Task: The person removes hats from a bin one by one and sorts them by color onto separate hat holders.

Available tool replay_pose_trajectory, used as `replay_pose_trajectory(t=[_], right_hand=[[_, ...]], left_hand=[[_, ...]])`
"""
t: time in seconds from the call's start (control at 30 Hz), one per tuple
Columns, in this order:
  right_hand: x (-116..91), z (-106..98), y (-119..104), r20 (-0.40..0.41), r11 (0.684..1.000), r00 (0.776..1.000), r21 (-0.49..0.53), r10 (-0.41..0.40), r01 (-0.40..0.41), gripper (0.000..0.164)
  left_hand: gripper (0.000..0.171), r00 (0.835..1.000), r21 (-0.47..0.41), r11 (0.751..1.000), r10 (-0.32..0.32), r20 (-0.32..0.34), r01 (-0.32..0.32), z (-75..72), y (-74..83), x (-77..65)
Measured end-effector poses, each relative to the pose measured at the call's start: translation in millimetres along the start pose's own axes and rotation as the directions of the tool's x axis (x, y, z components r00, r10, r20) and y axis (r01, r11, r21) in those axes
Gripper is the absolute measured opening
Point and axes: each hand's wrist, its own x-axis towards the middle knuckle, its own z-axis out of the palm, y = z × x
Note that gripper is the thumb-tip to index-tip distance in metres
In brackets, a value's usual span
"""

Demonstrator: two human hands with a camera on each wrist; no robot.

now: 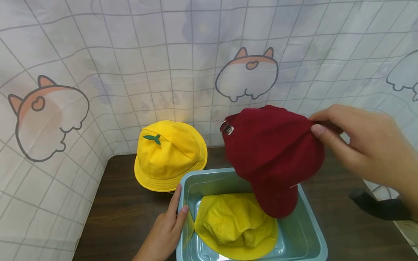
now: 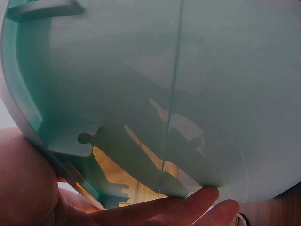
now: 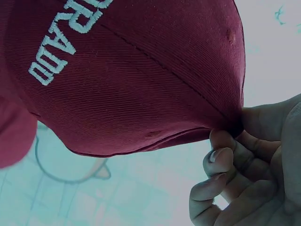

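Observation:
In the head view my right hand (image 1: 362, 145) pinches a dark red baseball cap (image 1: 271, 145) between thumb and fingertips at the top of its crown. The cap hangs over the basin's back right, brim down, its strap buckle at the upper left. White embroidered letters show on the cap (image 3: 122, 89) in the right wrist view. My left hand (image 1: 164, 226) holds the left side of the blue plastic basin (image 1: 311, 217), thumb at the rim and fingers along the outer wall (image 2: 117, 75). A yellow bucket hat (image 1: 233, 224) lies inside the basin, partly covered by the red brim.
Another yellow bucket hat (image 1: 169, 156) with a green sprout sits behind the basin's left corner on the dark wooden table (image 1: 111, 203). A white checked cloth (image 1: 140, 72) with dog drawings hangs behind. A black strap (image 1: 378, 206) shows below the right wrist.

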Motion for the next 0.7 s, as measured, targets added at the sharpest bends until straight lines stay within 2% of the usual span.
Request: replay_pose_trajectory(t=[0.37,0.57,0.7], right_hand=[[23.6,-10.4,36.0,0.037,0.986,0.991,-0.114,0.125,-0.12,0.023],[37.4,-6.9,52.5,0.045,0.976,0.989,-0.171,0.144,-0.134,0.024],[44.9,-2.5,65.5,0.04,0.976,0.992,-0.185,0.123,-0.114,0.024]], left_hand=[[0.065,1.0,0.011,1.0,0.001,-0.014,-0.001,0.2,2.5,-0.8],[0.065,1.0,0.008,1.0,-0.004,-0.012,0.004,-0.3,3.2,-0.8],[0.065,1.0,0.007,1.0,-0.008,-0.008,0.008,-0.3,2.9,-0.7]])
